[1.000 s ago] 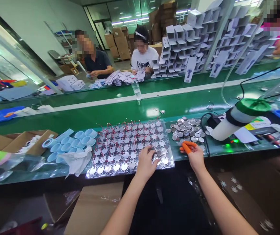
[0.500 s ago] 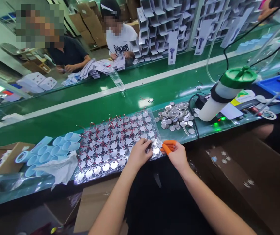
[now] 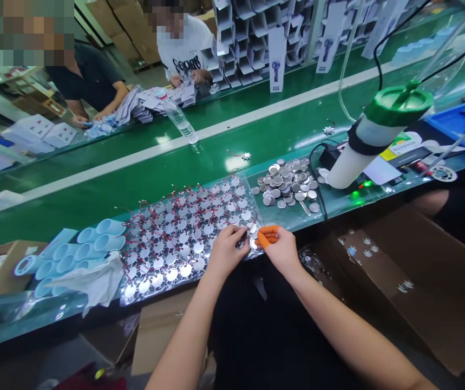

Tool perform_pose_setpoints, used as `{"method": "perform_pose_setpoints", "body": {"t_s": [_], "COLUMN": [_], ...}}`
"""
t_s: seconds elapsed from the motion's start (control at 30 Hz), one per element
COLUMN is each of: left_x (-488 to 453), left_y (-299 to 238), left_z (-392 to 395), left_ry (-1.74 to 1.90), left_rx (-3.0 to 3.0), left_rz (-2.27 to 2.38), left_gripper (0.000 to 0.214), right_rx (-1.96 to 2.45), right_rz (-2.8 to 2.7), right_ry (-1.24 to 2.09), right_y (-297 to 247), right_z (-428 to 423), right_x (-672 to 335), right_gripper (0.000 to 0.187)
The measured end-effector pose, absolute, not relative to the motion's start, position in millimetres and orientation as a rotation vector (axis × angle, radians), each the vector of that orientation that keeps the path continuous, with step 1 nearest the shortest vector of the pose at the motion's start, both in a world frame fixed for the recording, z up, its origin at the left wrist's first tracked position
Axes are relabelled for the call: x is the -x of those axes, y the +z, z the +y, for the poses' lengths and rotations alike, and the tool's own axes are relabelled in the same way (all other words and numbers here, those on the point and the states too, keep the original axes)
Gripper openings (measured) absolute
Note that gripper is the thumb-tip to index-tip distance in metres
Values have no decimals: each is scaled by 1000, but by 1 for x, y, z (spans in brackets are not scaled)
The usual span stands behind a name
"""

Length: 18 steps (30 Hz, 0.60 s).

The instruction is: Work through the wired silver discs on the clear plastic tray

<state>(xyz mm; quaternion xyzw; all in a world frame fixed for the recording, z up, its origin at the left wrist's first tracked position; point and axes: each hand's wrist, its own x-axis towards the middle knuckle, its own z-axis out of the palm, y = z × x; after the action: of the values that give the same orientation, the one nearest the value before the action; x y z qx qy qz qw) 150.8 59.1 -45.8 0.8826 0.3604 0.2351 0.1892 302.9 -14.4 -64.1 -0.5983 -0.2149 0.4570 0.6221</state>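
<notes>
A clear tray (image 3: 135,290) of several silver star-shaped discs with red wires lies at the bench's near edge. My left hand (image 3: 224,250) rests on the tray's near right corner, fingers pinched on one of the wired discs (image 3: 243,242). My right hand (image 3: 280,247), with orange finger cots on its fingertips, is curled shut right beside it at the same corner, touching the same spot. What the right fingers hold is hidden. A loose pile of plain silver discs (image 3: 287,182) lies just beyond, to the right.
Light-blue tubes (image 3: 78,251) and a white cloth (image 3: 90,280) sit left of the tray. A white cylinder with a green cap (image 3: 378,132) stands at right near cables. The green conveyor (image 3: 135,173) carries a water bottle (image 3: 179,122). Two people work across it. Cardboard boxes (image 3: 419,281) sit below the bench.
My right hand has moved left from the disc pile to the tray's corner and met my left hand. The view has tilted down and shifted.
</notes>
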Motion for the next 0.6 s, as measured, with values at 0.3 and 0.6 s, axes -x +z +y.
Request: {"method": "perform_pose_setpoints", "body": {"t_s": [0.3, 0.6], "left_x": [-152, -150], "left_y": [-45, -39], "left_z": [52, 55], "left_ry": [621, 523], "left_rx": [-2555, -2506], "left_rz": [1017, 969], "left_gripper": [35, 39], "right_rx": [1339, 1387], "right_rz": [-435, -626], "right_ry": [1093, 959], "right_y": [-62, -65], "right_z": [-14, -18], "right_x": [-302, -301], "right_gripper": [35, 28]}}
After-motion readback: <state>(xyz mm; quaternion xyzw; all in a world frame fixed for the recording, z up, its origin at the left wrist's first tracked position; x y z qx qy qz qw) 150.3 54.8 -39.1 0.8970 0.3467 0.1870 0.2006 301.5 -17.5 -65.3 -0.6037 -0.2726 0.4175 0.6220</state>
